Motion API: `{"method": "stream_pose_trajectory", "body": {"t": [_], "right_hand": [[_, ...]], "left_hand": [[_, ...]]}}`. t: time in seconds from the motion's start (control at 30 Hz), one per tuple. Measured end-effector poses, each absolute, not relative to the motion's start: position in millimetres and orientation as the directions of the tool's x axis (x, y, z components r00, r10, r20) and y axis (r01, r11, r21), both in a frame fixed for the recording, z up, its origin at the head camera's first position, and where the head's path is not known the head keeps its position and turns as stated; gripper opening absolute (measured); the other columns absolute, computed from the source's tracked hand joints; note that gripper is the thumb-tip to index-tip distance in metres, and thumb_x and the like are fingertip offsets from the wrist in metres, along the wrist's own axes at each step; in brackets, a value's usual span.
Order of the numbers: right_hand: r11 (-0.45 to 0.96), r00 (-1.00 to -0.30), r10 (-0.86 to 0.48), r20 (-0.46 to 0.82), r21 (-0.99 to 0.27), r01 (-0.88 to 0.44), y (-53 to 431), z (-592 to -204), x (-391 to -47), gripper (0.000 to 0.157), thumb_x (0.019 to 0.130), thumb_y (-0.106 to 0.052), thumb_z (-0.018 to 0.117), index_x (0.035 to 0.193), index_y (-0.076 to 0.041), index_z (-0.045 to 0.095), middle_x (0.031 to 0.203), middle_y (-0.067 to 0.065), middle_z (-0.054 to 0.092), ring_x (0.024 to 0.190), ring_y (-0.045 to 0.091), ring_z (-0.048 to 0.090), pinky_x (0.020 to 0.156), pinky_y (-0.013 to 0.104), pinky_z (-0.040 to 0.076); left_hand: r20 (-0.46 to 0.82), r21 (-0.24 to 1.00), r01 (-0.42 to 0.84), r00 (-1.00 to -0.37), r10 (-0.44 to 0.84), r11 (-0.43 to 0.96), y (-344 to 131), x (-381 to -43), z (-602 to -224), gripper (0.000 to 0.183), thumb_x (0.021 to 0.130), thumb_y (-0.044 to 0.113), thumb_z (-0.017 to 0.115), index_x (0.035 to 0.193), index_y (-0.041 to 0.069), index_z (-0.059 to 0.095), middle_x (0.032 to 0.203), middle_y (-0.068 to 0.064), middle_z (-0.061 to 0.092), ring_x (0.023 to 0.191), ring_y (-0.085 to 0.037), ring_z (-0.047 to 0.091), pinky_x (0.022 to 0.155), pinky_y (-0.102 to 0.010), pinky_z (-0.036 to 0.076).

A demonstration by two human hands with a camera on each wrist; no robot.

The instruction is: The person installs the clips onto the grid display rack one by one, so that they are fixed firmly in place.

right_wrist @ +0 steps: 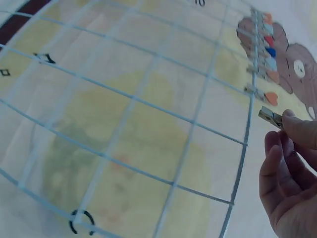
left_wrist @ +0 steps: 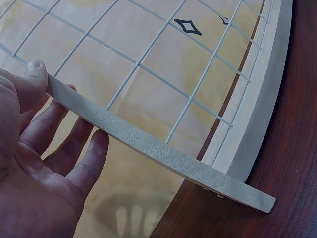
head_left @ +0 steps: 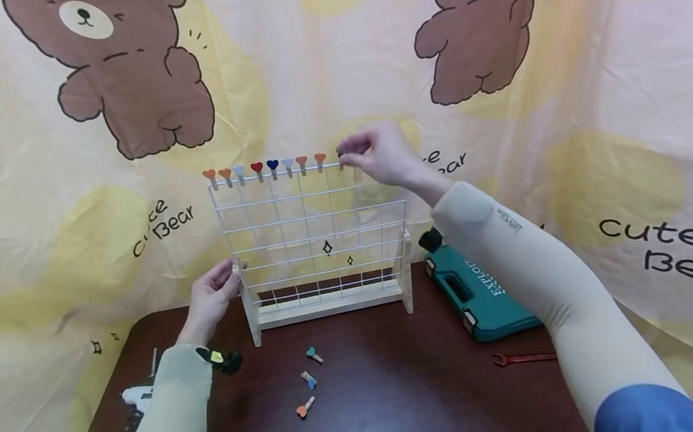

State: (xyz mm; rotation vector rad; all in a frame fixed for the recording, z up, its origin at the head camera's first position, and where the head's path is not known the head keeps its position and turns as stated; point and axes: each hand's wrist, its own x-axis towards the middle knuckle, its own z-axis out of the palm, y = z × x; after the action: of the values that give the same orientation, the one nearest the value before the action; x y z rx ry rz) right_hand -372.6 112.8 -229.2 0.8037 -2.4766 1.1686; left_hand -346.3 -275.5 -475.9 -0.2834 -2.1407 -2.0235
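A white wire grid rack [head_left: 317, 237] stands upright on a wooden base. Several small wooden clothespins with heart tops, among them a red heart clothespin [head_left: 258, 170], are clipped in a row along its top wire. My right hand [head_left: 378, 152] pinches another wooden clothespin [right_wrist: 270, 117] between thumb and fingers, close to the top wire, right of the row; the fingers hide its heart. My left hand [left_wrist: 54, 148] grips the left wooden upright [left_wrist: 148, 146] of the rack, thumb on one side and fingertips on the other.
Three loose heart clothespins, one of them with an orange heart [head_left: 302, 411], lie on the dark table [head_left: 393, 396] before the rack. A green tool case [head_left: 480, 293] and a red wrench [head_left: 523, 358] are at the right. White-and-black gear [head_left: 138, 396] sits by the left forearm.
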Motion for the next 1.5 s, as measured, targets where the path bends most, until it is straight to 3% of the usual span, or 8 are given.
{"method": "stream_pose_trajectory", "body": {"t": [0.17,0.4,0.6,0.77,0.9,1.1,1.3,1.5], "right_hand": [[0.565,-0.804,-0.370,0.465,-0.575,-0.592,103.4,-215.0,-386.3,0.014,0.097,-0.010,0.079,0.109,-0.004,0.082,0.106,0.009,0.077,0.090,0.020,0.074,0.076,0.025,0.058],[0.594,-0.803,-0.410,0.432,-0.541,-0.595,94.0,-218.9,-388.6,0.013,0.098,-0.010,0.078,0.109,-0.005,0.083,0.103,0.009,0.080,0.089,0.023,0.074,0.074,0.030,0.057],[0.584,-0.732,-0.311,0.607,-0.485,-0.651,96.8,-244.5,-378.3,0.034,0.097,-0.015,0.079,0.130,-0.008,0.075,0.096,0.003,0.074,0.077,0.015,0.070,0.067,0.030,0.058],[0.479,-0.671,-0.265,0.692,-0.509,-0.715,89.2,-290.5,-355.8,0.024,0.093,-0.008,0.079,0.117,-0.005,0.077,0.089,0.003,0.075,0.073,0.013,0.070,0.068,0.027,0.061],[0.428,-0.699,-0.421,0.578,-0.553,-0.715,73.9,-343.6,-338.2,0.015,0.093,-0.006,0.078,0.107,-0.004,0.079,0.086,0.001,0.076,0.070,0.011,0.069,0.064,0.027,0.060],[0.544,-0.733,-0.646,0.213,-0.546,-0.637,47.3,-437.2,-321.8,0.014,0.093,-0.015,0.081,0.106,-0.010,0.081,0.091,-0.006,0.077,0.078,0.004,0.068,0.072,0.022,0.057],[0.702,-0.784,-0.621,0.015,-0.434,-0.564,16.8,-506.6,-316.2,0.019,0.090,-0.029,0.085,0.104,-0.015,0.082,0.087,-0.011,0.075,0.079,0.003,0.066,0.071,0.021,0.055],[0.746,-0.801,-0.597,-0.052,-0.405,-0.529,0.7,-534.8,-313.8,0.019,0.090,-0.022,0.085,0.108,-0.015,0.083,0.081,-0.011,0.072,0.072,0.004,0.061,0.063,0.022,0.053]], "left_hand": [[0.260,0.965,0.260,-0.966,0.015,0.035,-274.9,-348.4,-479.2,0.058,0.106,0.011,0.066,0.154,-0.011,0.043,0.143,-0.029,0.059,0.106,0.000,0.071,0.083,-0.019,0.059],[0.256,0.966,0.257,-0.966,0.016,0.029,-275.7,-346.6,-479.3,0.058,0.106,0.011,0.066,0.155,-0.010,0.043,0.141,-0.021,0.066,0.107,-0.001,0.071,0.084,-0.019,0.059],[0.250,0.967,0.250,-0.968,0.016,0.041,-276.1,-345.1,-479.5,0.056,0.107,0.012,0.065,0.156,-0.007,0.045,0.146,-0.029,0.057,0.112,-0.002,0.070,0.086,-0.019,0.059],[0.236,0.970,0.237,-0.971,0.022,0.055,-275.0,-343.4,-478.5,0.055,0.107,0.013,0.065,0.156,-0.004,0.047,0.148,-0.031,0.053,0.115,-0.005,0.069,0.087,-0.019,0.058],[0.232,0.971,0.234,-0.972,0.024,0.058,-275.3,-343.0,-475.5,0.055,0.108,0.013,0.063,0.157,-0.003,0.045,0.149,-0.031,0.053,0.117,-0.006,0.069,0.088,-0.019,0.058],[0.239,0.969,0.240,-0.971,0.021,0.066,-276.4,-344.4,-471.6,0.055,0.108,0.014,0.064,0.157,-0.004,0.045,0.149,-0.030,0.054,0.116,-0.006,0.069,0.088,-0.019,0.058],[0.256,0.965,0.256,-0.967,0.006,0.051,-279.1,-345.6,-472.9,0.055,0.107,0.013,0.065,0.155,-0.006,0.046,0.143,-0.021,0.065,0.109,-0.001,0.069,0.086,-0.019,0.059],[0.252,0.967,0.253,-0.968,0.008,0.034,-277.4,-347.1,-475.0,0.055,0.106,0.013,0.066,0.154,-0.006,0.048,0.140,-0.015,0.069,0.108,-0.001,0.069,0.086,-0.020,0.059]]}}
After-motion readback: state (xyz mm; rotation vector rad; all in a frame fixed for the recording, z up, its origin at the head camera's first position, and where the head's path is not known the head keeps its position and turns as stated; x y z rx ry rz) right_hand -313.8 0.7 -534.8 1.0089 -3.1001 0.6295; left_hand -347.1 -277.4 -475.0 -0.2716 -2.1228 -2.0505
